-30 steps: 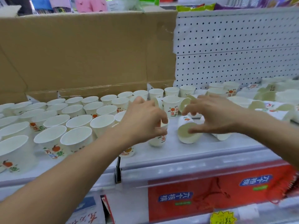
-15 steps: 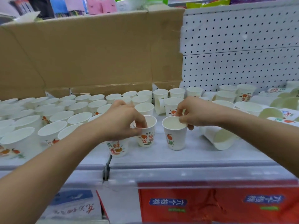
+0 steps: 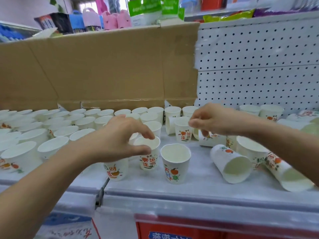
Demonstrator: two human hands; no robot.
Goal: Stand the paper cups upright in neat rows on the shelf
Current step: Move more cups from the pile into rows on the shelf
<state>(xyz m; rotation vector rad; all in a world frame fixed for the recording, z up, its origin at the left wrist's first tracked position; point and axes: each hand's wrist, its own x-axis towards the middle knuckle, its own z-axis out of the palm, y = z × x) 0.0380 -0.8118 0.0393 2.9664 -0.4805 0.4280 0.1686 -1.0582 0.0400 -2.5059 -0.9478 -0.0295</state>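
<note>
White paper cups with orange fruit prints cover the shelf (image 3: 198, 187). Rows of upright cups (image 3: 51, 128) fill the left side. My left hand (image 3: 120, 140) pinches the rim of an upright cup (image 3: 149, 161) between thumb and forefinger. To its right an upright cup (image 3: 176, 163) stands free near the front. My right hand (image 3: 217, 119) hovers, fingers loosely curled, over an upright cup (image 3: 183, 133) further back and holds nothing that I can see. A cup lying on its side (image 3: 230, 164) and a second tipped cup (image 3: 286, 175) are at the right.
Flattened brown cardboard (image 3: 103, 66) backs the shelf on the left and a white pegboard (image 3: 259, 66) on the right. More cups, upright and tipped (image 3: 271, 112), crowd the back right. A red price rail (image 3: 224, 228) runs under the shelf's front edge.
My right hand has let go of the front cup, now standing free, and has lifted back and to the right. My left hand stays on its cup's rim.
</note>
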